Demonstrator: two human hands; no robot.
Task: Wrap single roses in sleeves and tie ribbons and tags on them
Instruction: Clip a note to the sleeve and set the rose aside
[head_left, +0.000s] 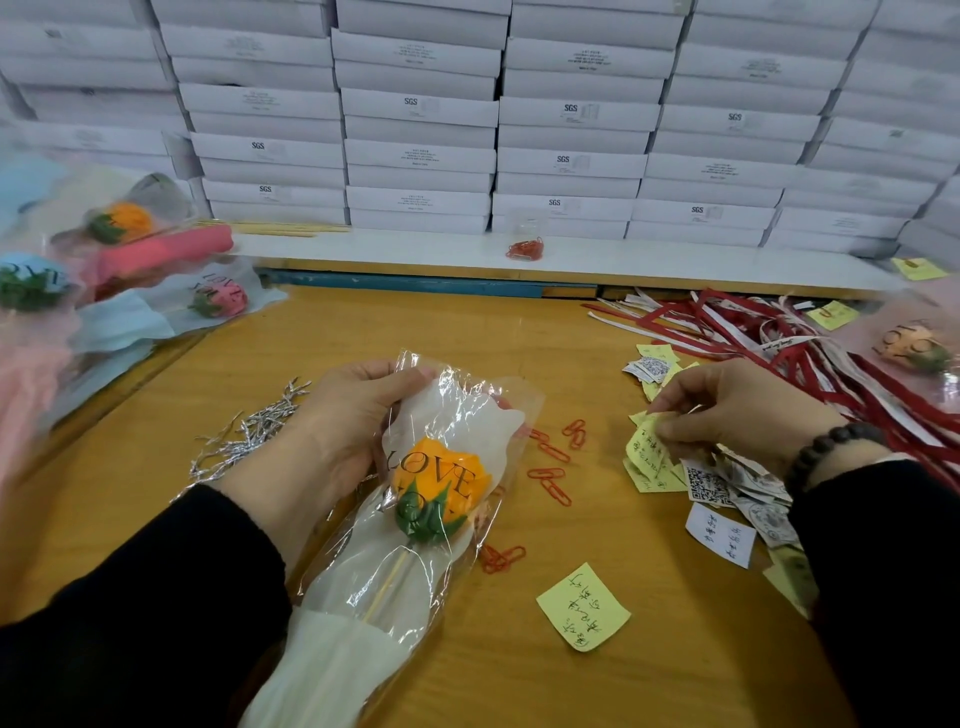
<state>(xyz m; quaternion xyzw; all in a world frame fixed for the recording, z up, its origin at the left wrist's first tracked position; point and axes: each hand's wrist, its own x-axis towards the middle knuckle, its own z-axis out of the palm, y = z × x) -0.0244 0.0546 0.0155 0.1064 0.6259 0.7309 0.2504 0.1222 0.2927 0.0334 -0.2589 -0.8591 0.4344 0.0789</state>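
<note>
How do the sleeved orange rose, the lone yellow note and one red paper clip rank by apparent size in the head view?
1. Sleeved orange rose
2. Lone yellow note
3. Red paper clip

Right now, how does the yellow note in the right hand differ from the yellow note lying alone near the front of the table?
The right hand pinches the held note over the tag pile; the lone note lies flat on bare table, untouched. The held note is curled and partly hidden by fingers; the lone note shows whole. Both are yellow and handwritten.
</note>
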